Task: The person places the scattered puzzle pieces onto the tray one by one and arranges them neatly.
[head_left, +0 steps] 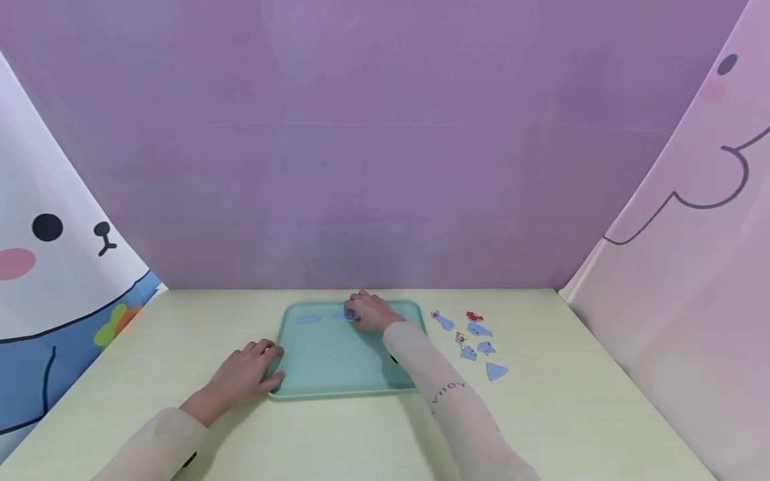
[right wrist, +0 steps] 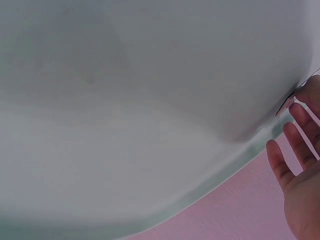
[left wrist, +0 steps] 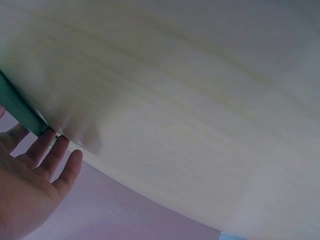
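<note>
A shallow green tray [head_left: 337, 361] lies on the table in the head view. Against its left rim rests my left hand [head_left: 240, 375]; in the left wrist view the loosely extended fingers [left wrist: 52, 159] touch the tray's outer wall. Over the tray's far part, my right hand [head_left: 371, 312] pinches a flat light-blue puzzle piece [head_left: 341, 316], seen as a thin edge [right wrist: 285, 103] between thumb and finger in the right wrist view. Fingers partly cover that piece. Another blue puzzle piece [head_left: 309, 319] lies to its left, inside the tray.
Several loose puzzle pieces lie right of the tray, among them a blue triangle [head_left: 496, 371] and a red piece [head_left: 474, 316]. A purple curtain [head_left: 361, 167] rises behind the pale wooden table [head_left: 571, 401]. Printed cloths hang at both sides.
</note>
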